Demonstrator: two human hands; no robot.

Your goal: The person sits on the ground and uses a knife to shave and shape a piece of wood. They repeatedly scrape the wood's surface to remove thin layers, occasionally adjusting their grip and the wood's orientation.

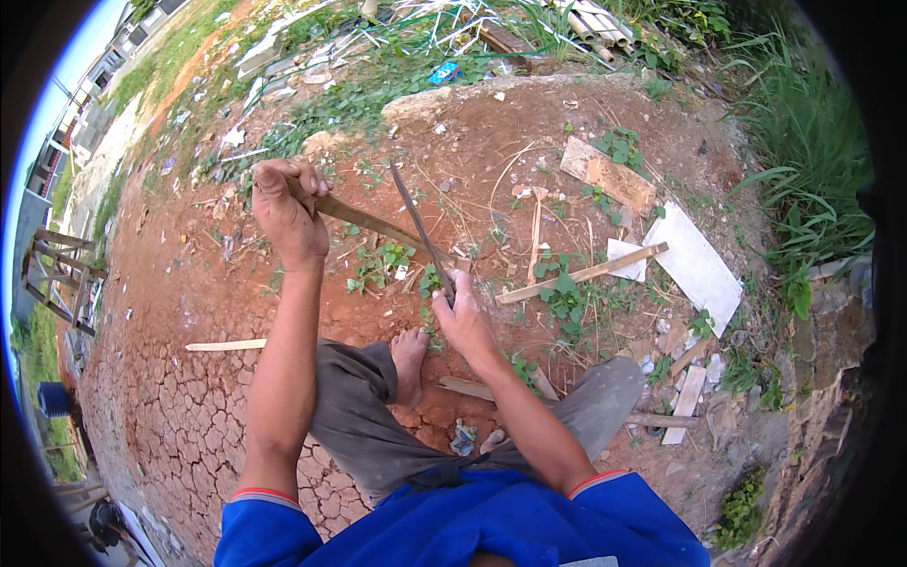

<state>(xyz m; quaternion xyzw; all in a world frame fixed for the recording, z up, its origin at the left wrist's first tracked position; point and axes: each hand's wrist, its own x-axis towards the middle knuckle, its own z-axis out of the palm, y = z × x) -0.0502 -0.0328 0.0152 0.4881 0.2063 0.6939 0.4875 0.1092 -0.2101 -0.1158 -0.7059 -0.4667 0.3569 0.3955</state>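
My left hand (289, 213) is closed around the upper end of a narrow wooden strip (373, 223), which slants down to the right. In my right hand (467, 319) is a machete (416, 210), its dark, thin blade pointing up and to the left. The blade crosses in front of the strip near the strip's lower end; I cannot tell whether they touch. My right fingers wrap the handle and hide most of it.
Around my bare foot (409, 365) is cracked red earth. A pale pointed stake (225, 346) lies to the left. On the right are a wooden batten (583, 274), a weathered board (607, 176) and a white panel (694, 267). Tall grass (803, 142) grows beyond them.
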